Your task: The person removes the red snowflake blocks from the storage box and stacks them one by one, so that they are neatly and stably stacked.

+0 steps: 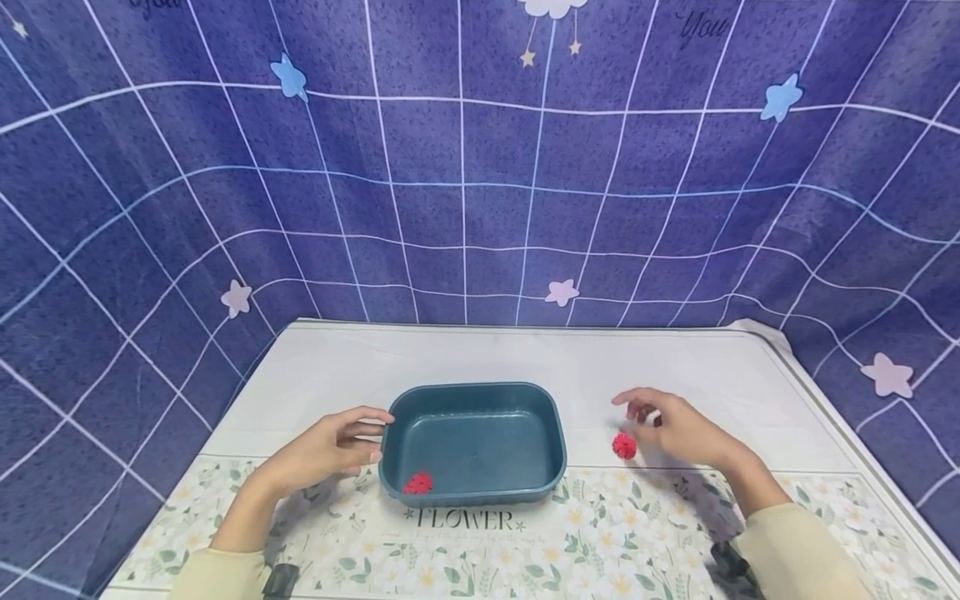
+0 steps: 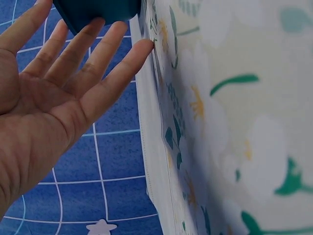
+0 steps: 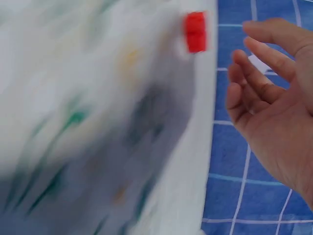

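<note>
A dark teal rectangular basin (image 1: 480, 450) stands in the middle of the table, with a small red round piece (image 1: 418, 483) in its front left corner. At the basin's left end is my left hand (image 1: 330, 450), fingers spread and fairly straight, fingertips at the rim; the left wrist view shows the palm and fingers below the basin's wall (image 2: 98, 12). Another red round piece (image 1: 624, 447), notched at its edge, lies on the table right of the basin. My right hand (image 1: 678, 427) hovers beside it with loosely bent fingers, holding nothing; a gap separates them in the right wrist view.
The table (image 1: 337, 358) has a white back part and a floral mat (image 1: 480, 567) in front, printed with the word FLOWER. Behind and at both sides hangs a blue gridded curtain (image 1: 495, 217) with stars.
</note>
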The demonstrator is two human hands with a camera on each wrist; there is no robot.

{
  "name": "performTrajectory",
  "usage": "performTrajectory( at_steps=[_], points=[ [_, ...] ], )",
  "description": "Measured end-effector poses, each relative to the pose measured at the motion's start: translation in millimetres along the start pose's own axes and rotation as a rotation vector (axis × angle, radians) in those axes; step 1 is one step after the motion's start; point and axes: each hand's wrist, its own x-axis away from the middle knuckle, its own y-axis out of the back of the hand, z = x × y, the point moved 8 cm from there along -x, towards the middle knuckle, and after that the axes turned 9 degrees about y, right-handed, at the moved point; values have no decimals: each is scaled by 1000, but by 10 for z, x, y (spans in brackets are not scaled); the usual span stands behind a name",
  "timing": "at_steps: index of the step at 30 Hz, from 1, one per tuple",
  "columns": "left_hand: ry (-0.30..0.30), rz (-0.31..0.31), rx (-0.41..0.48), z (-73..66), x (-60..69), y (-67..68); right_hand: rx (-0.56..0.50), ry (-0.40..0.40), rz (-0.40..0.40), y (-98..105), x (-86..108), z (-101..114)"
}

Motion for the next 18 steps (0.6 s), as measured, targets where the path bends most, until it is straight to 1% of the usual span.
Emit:
performTrajectory(
  at_steps=[3, 5, 12, 16, 18],
  points=[
    [-1, 2, -1, 7, -6, -8, -35, 28, -71, -13, -158, 122],
    [-4, -2, -2, 7, -1, 4, -78, 42, -82, -82, -292, 223],
    [-16, 11, 6, 21, 1, -11, -226, 116, -50, -418, -707, 605],
    [-25, 8, -12, 9, -4, -12, -287, 155, -7, -586, -876, 773],
    [-29, 5, -22, -2, -4, -5, -301, 176, 23, -669, -942, 848]
  ],
)
